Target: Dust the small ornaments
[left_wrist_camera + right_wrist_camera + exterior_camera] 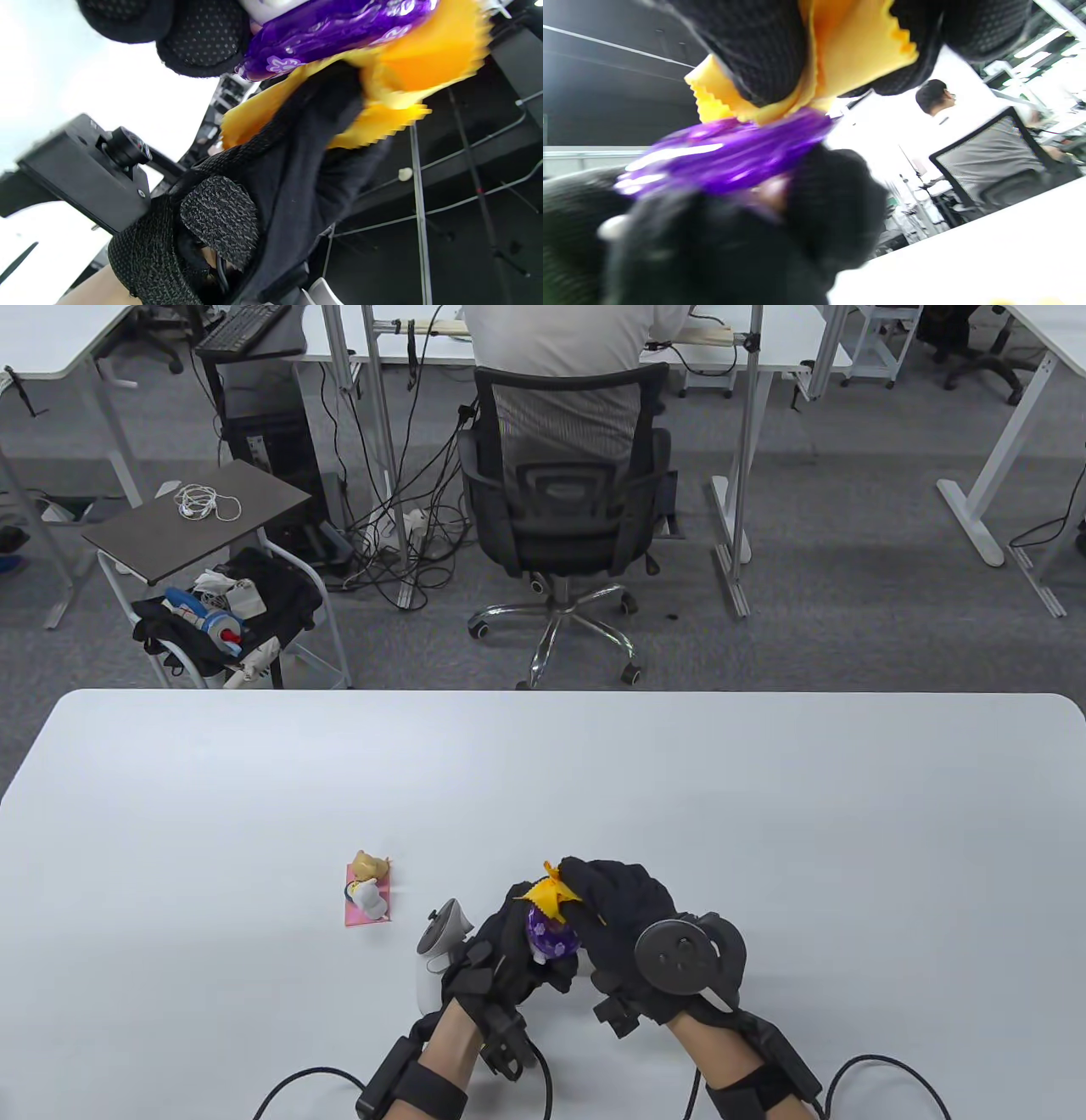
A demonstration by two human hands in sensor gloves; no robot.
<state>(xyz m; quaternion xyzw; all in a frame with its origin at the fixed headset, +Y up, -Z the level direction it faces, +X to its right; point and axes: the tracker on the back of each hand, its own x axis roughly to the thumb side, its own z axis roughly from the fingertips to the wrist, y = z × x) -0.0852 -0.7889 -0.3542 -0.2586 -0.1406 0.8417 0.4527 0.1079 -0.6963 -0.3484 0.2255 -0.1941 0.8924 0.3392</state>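
Ornaments (pixel 370 887) sit on white table (pixel 254 780), office behind.

table view: high, downward; wrist views: close, tilted, facing each other

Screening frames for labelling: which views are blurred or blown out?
Table view: sharp, evenly lit, purple ornament and yellow cloth clear. Left wrist view: table blown out white, right hand slightly smeared. Right wrist view: heavy motion blur on ornament and left hand, bright background overexposed.

you're in an office: white desks (pixel 1010 466), a mesh swivel chair (pixel 564 483), a keyboard (pixel 242 326), tangled floor cables (pixel 399 534).
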